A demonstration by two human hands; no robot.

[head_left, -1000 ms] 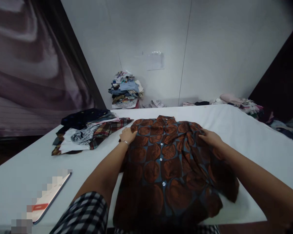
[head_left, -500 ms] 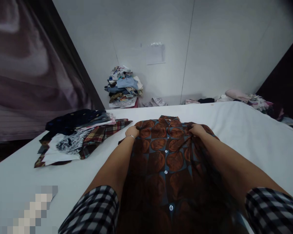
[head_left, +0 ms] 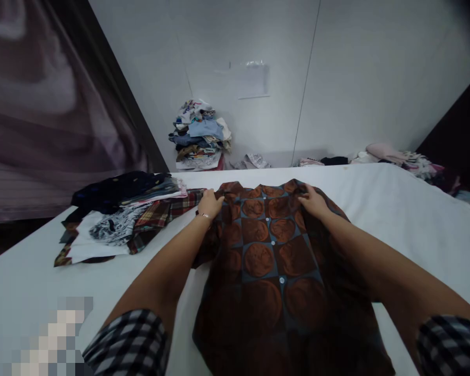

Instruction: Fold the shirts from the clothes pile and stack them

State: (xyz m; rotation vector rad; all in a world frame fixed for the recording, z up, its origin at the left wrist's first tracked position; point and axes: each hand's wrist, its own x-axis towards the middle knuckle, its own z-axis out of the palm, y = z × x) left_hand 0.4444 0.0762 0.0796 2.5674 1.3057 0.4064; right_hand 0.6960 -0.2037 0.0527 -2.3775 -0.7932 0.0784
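A brown shirt with a blue-and-orange circle print and white buttons lies front up on the white table, its collar end away from me. At its left shoulder edge in the picture, my left hand is closed on the cloth, a bracelet on the wrist. My right hand pinches the opposite shoulder, thumb toward the collar. Both forearms run along the shirt's sides. The lower hem runs dark toward the bottom of the view.
On the left of the table lies a loose heap of folded clothes. A tall clothes stack stands by the back wall. More garments line the far right edge. A shiny curtain hangs at the left.
The shirt's upper part has spread and shifted, with its shoulders lifted and folded near the collar. Its body now lies smoother and the left sleeve shows. Both hands have stayed near the shoulders.
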